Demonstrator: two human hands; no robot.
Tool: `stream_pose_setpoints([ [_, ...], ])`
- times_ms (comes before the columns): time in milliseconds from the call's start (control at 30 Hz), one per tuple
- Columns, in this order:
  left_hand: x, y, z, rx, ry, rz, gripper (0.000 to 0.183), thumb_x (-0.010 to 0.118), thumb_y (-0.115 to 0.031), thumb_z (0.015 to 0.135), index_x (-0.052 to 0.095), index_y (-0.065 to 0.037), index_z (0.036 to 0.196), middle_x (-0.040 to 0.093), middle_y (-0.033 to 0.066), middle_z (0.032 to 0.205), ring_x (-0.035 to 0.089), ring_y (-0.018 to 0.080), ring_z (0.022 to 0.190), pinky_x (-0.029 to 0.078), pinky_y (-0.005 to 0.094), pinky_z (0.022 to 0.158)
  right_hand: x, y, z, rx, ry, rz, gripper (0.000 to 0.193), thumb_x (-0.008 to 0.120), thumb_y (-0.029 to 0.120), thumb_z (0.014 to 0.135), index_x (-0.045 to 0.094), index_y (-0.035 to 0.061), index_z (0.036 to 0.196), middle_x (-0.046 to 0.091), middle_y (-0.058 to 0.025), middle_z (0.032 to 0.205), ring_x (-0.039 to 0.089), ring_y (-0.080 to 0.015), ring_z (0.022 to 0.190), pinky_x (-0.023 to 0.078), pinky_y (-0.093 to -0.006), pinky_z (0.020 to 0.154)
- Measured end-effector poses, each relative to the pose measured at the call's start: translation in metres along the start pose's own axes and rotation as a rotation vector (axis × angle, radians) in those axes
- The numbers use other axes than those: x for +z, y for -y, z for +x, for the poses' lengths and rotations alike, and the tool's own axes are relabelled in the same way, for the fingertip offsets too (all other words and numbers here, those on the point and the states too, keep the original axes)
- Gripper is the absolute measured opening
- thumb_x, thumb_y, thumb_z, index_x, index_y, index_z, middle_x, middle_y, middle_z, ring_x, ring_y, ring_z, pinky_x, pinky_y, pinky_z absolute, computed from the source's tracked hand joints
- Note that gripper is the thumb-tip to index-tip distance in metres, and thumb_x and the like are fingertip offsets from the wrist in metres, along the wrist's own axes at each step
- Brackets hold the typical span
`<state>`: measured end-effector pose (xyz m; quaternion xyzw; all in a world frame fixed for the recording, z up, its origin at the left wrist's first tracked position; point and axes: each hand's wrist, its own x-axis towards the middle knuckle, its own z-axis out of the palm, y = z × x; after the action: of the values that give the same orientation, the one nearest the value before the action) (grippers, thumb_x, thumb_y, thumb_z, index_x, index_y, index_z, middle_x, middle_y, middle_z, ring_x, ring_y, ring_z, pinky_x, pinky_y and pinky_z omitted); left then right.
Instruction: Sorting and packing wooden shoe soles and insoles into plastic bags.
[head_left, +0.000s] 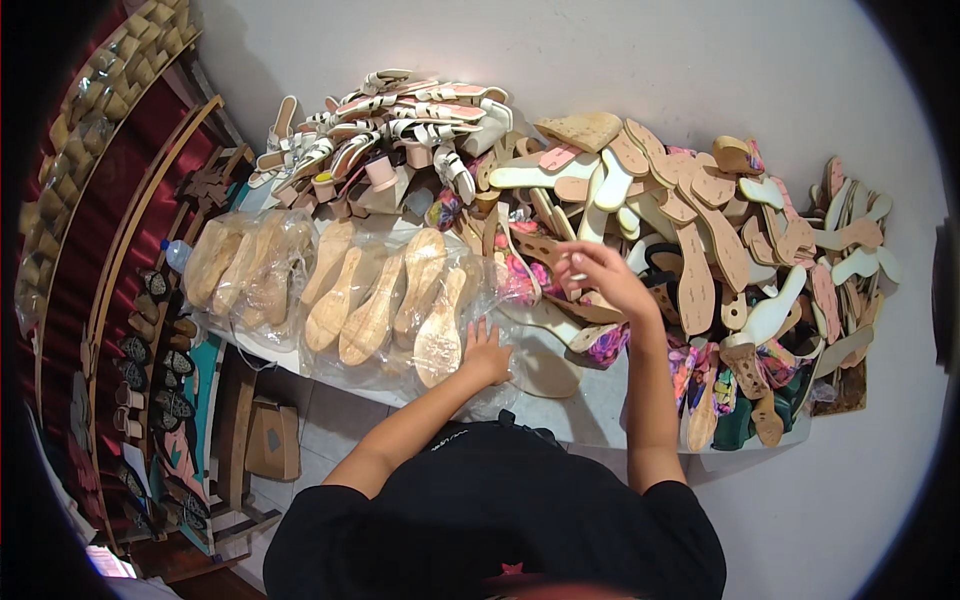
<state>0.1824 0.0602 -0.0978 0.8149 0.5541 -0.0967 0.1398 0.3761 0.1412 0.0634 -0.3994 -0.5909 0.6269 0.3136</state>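
Head | left hand (487,358): plastic bag (395,372), near table edge (597,438) | right hand (606,280): raised

a white table (607,400) carries plastic-wrapped wooden soles (368,328), a jumbled pile of insoles (694,285) and strappy white sandals (445,112).

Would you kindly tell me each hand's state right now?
Left hand: open, spread on a clear plastic bag of pale wooden soles.
Right hand: loosely curled over a heap of tan and white shoe parts; whether it holds anything is unclear.

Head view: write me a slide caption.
Left hand spread beside plastic-wrapped, wood-toned soles; right hand near a heap of shoe parts.
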Motion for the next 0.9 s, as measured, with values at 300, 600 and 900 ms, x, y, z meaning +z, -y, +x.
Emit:
stream_pose_setpoints([
  [300,-0.112,0.086,0.153,-0.208,-0.515,-0.718,0.031,0.054,-0.028,0.074,0.062,-0.002,0.090,0.060,0.0203,0.087,0.058,0.0342,0.083,0.045,0.0403,0.075,-0.066,0.043,0.119,-0.159,-0.272,-0.379,0.047,0.054,0.029,0.081,0.044,-0.0020,0.116,0.053,-0.0159,0.102,0.051,-0.0210,0.095,0.043,-0.0305,0.080],
  [600,-0.039,0.117,0.270,-0.781,-0.591,-1.264,0.053,0.070,-0.028,0.060,0.057,0.005,0.099,0.057,0.0198,0.103,0.054,0.0290,0.095,0.040,0.0336,0.084,-0.117,0.031,0.212,-0.092,-0.676,-0.750,0.080,0.061,0.038,0.069,0.027,-0.0100,0.124,0.027,-0.0328,0.124,0.023,-0.0397,0.120,0.024,-0.0401,0.099],
  [900,-0.069,0.114,0.260,-0.886,-0.461,-1.199,0.070,0.074,-0.039,0.056,0.055,0.007,0.105,0.055,0.0196,0.109,0.049,0.0261,0.104,0.031,0.0301,0.093,-0.132,0.025,0.240,0.127,-0.839,-1.079,0.091,0.073,0.033,0.059,0.024,0.0025,0.129,0.025,-0.0256,0.129,0.024,-0.0395,0.120,0.028,-0.0458,0.096],
])
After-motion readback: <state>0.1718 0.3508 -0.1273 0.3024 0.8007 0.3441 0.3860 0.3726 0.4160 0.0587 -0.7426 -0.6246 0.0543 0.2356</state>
